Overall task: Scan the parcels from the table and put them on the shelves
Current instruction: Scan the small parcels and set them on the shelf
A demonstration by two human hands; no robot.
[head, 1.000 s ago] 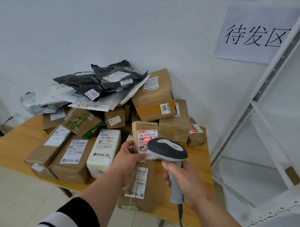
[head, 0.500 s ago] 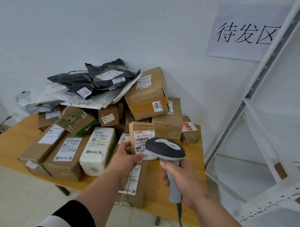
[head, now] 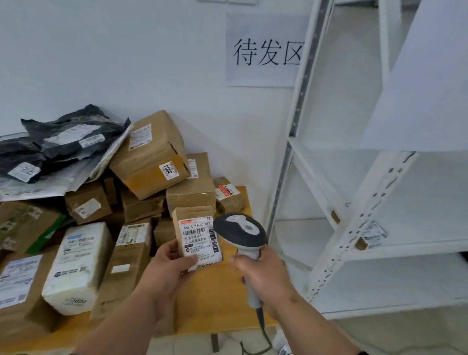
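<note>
My left hand [head: 169, 270] holds a small brown cardboard parcel [head: 194, 218] upright above the table, its white barcode label facing me. My right hand [head: 265, 274] grips the grey handle of a barcode scanner [head: 240, 231], whose dark head sits just right of the parcel's label. Behind them a heap of parcels [head: 147, 159] covers the wooden table [head: 213, 297]: brown boxes, a white wrapped package [head: 76, 265] and black mailer bags [head: 67, 135]. The white metal shelves [head: 389, 246] stand to the right.
A paper sign with black characters [head: 265, 51] hangs on the white wall. A labelled item [head: 372, 233] lies on a middle shelf. The scanner's cable [head: 262, 333] hangs down past the table's front edge to the floor.
The view has swung right, bringing the shelves into sight. The red scan light on the label a second ago is gone. Both hands keep their hold on parcel and scanner.
</note>
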